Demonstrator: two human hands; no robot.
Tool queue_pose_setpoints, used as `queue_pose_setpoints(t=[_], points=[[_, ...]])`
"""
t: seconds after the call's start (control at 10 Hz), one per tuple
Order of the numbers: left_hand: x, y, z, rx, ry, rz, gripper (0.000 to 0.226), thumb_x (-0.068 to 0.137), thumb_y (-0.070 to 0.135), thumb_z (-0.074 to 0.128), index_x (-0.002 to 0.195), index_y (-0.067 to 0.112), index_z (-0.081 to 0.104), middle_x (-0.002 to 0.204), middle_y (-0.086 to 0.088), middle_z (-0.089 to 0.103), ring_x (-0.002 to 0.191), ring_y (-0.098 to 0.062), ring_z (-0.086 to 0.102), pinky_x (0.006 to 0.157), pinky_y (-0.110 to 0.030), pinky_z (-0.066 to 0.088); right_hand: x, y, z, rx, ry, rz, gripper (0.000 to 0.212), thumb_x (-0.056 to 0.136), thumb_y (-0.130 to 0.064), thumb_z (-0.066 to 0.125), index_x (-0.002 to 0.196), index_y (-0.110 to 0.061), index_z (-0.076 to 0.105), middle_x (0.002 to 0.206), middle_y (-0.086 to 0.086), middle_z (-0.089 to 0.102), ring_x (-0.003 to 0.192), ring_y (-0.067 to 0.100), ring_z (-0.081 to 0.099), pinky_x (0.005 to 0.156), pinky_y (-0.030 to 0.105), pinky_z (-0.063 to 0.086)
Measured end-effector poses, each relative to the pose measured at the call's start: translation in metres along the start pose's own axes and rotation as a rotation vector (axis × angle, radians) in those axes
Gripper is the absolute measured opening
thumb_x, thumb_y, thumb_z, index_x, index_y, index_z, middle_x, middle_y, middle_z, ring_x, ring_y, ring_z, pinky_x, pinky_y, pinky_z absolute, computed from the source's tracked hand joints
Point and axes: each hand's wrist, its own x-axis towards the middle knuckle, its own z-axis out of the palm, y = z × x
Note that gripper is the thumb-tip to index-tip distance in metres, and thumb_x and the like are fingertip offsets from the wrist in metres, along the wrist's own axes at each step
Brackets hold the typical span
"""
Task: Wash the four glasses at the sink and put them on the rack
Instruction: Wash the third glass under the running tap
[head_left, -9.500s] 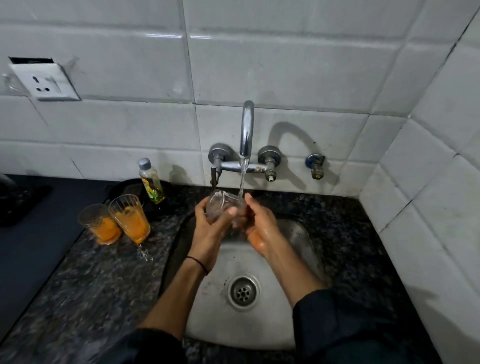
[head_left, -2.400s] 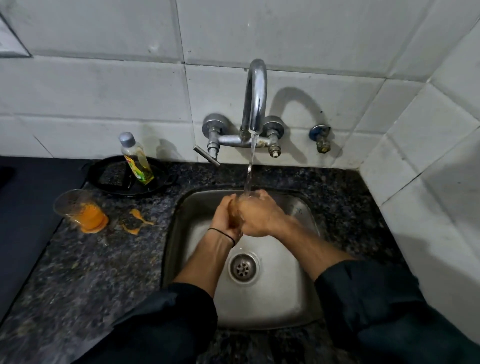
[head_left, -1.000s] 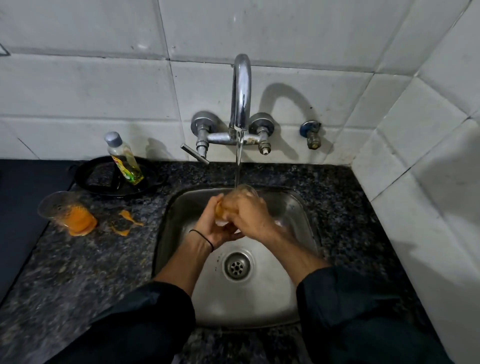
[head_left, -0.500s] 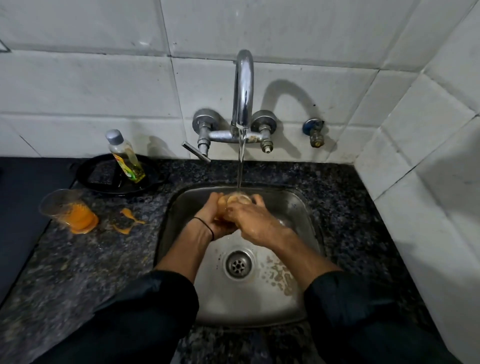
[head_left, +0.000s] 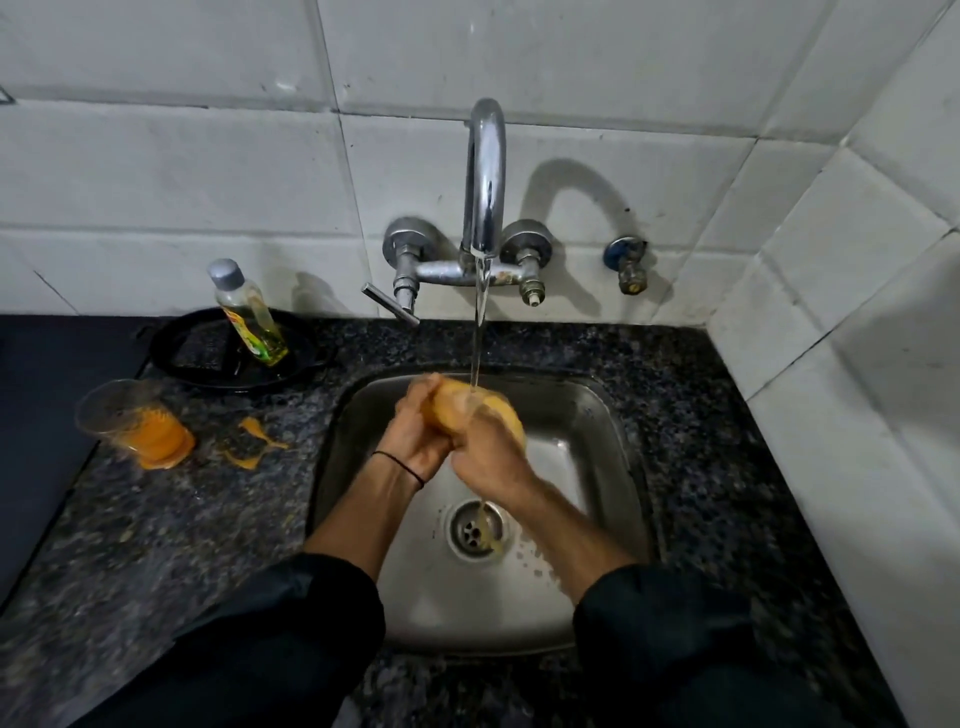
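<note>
Over the sink (head_left: 597, 415), the left hand (head_left: 415, 441) and right hand (head_left: 488, 457) both curl around an orange-smeared glass (head_left: 460, 408) under the running tap (head_left: 485, 171); wet, it could slip and crack on the steel, while another glass (head_left: 124, 421) sits on the table (head_left: 156, 519)

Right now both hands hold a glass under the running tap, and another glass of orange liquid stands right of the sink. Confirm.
The head view shows the glass with orange liquid standing left of the sink, not right. Left hand and right hand do hold the other glass under the running tap.
</note>
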Motion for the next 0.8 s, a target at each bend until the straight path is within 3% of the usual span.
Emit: queue_pose_setpoints(t=[0.1,0.2,0.3,0.4,0.5,0.6,0.7,0.8], points=[[-0.003,0.003,0.007,0.058,0.077,-0.218,0.055,0.091,0.042,0.065,0.13,0.006,0.051,0.123,-0.03,0.061,0.107,-0.044,0.065,0.072,-0.056,0.057,0.01,0.015,-0.036,-1.0,-0.543,-0.369,0.062,0.102,-0.012,0.043,0.159,-0.024,0.022,0.161,0.0,0.035,0.149,0.021,0.03,0.125,0.056,0.001],[-0.001,0.003,0.016,0.114,0.104,-0.253,0.056,0.092,0.044,0.062,0.133,0.008,0.049,0.119,-0.028,0.065,0.099,-0.042,0.07,0.066,-0.053,0.058,0.011,0.013,-0.036,-1.149,-0.56,-0.4,0.068,0.099,-0.014,0.05,0.159,-0.02,0.019,0.163,0.0,0.03,0.15,0.021,0.029,0.125,0.055,0.002],[0.002,0.001,0.017,0.055,0.125,-0.139,0.06,0.088,0.037,0.07,0.138,0.01,0.048,0.127,-0.023,0.061,0.102,-0.037,0.068,0.064,-0.047,0.059,0.009,0.004,-0.01,-0.281,-0.427,0.265,0.07,0.075,-0.006,0.066,0.142,-0.018,0.046,0.137,0.009,0.055,0.129,0.031,0.051,0.11,0.046,0.041],[0.0,0.001,0.007,-0.01,0.047,-0.107,0.066,0.085,0.039,0.073,0.138,0.008,0.049,0.127,-0.02,0.058,0.107,-0.034,0.064,0.074,-0.045,0.059,0.01,-0.004,-0.002,0.633,-0.344,0.622,0.076,0.065,0.012,0.063,0.136,-0.014,0.053,0.127,0.013,0.06,0.118,0.028,0.057,0.092,0.038,0.055],[-0.001,0.003,0.006,0.011,0.019,-0.117,0.052,0.092,0.037,0.065,0.13,0.004,0.053,0.124,-0.021,0.059,0.108,-0.035,0.062,0.067,-0.045,0.061,0.013,0.014,-0.001,-0.224,-0.526,0.112,0.091,0.081,-0.003,0.059,0.158,-0.032,0.02,0.152,0.005,0.04,0.141,0.031,0.039,0.117,0.053,0.034],[-0.003,0.006,0.017,0.031,0.15,-0.121,0.039,0.091,0.029,0.068,0.121,0.008,0.055,0.118,-0.024,0.063,0.099,-0.039,0.065,0.059,-0.051,0.059,0.012,0.018,-0.012,-1.136,-0.482,-0.27,0.072,0.101,-0.016,0.046,0.162,-0.027,0.008,0.167,-0.005,0.021,0.153,0.018,0.02,0.121,0.051,-0.01],[0.0,0.01,0.022,0.026,0.14,-0.022,0.056,0.084,0.023,0.074,0.131,0.0,0.054,0.111,-0.021,0.063,0.09,-0.034,0.067,0.062,-0.049,0.058,0.01,0.019,-0.01,-0.626,-0.359,-0.127,0.093,0.085,-0.003,0.06,0.161,-0.03,0.013,0.168,-0.002,0.019,0.149,0.016,0.027,0.124,0.048,0.009],[-0.006,0.012,0.02,-0.086,0.149,0.107,0.073,0.066,0.026,0.082,0.131,0.008,0.051,0.103,-0.017,0.059,0.086,-0.029,0.064,0.061,-0.04,0.057,0.01,0.013,-0.003,0.634,-0.283,0.244,0.071,0.073,-0.004,0.063,0.142,-0.016,0.054,0.138,0.009,0.062,0.123,0.024,0.058,0.1,0.038,0.05]])
